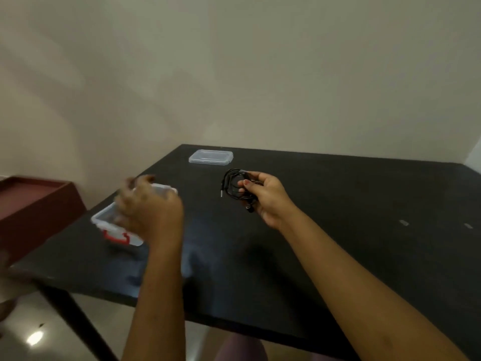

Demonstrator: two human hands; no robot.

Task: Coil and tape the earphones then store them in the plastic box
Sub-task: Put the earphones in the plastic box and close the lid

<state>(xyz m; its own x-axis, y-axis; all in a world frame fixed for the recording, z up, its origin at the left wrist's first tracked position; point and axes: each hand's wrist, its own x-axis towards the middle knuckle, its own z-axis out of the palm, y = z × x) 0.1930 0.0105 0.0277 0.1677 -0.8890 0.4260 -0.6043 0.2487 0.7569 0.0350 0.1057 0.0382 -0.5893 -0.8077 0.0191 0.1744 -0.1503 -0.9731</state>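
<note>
Your black table point(338, 230) fills the lower right of the view, its far edge against a plain pale wall point(234, 61). Off its left edge sits a dark red tray-like box point(33, 201), lower than the tabletop as far as you can tell. Both your forearms reach in from the near edge.

On the left part of the table lies the clear plastic box point(106, 217), open at the top, with a red latch point(115, 237) on its near end. Your left hand point(148, 209) is over it and blurred; the fingers point(140, 182) look curled toward the far rim of the box, but you cannot tell whether they grip it or only touch it.

Far on the table, well apart from the box, the clear lid point(210, 157) lies flat.

Your right hand point(263, 196) is raised above the middle of the table, to the right of the box. It holds the black earphones point(233, 186), coiled into a loose bundle, pinched between the thumb and the curled fingers, with loops sticking out to the left of the hand. One end of the cable, with its plug, hangs down at the left side of the bundle, and one small dark piece dangles below your palm.

Two small pale marks point(404, 222) sit on the tabletop at the right.
</note>
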